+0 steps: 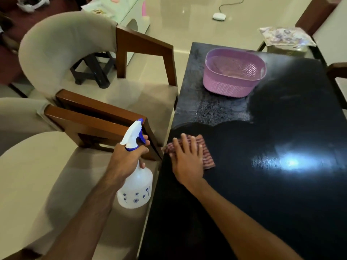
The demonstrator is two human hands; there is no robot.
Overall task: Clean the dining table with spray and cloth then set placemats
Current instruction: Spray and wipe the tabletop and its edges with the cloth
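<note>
A black glossy dining table [262, 184] fills the right half of the view. Near its left edge lies a red-and-white checked cloth [205, 154], and my right hand [185, 160] presses flat on it with fingers spread. My left hand [129, 158] grips the neck of a white spray bottle [136, 188] with a blue trigger, held upright over the chair seat beside the table, one finger at the trigger. Spray droplets speckle the table [216, 113] just beyond the cloth.
A purple plastic basket [233, 76] stands on the far part of the table. A folded patterned bundle [287, 39] lies at the far right corner. Two wood-framed upholstered chairs [116, 117] stand close along the table's left side. A dark stool [93, 70] is behind them.
</note>
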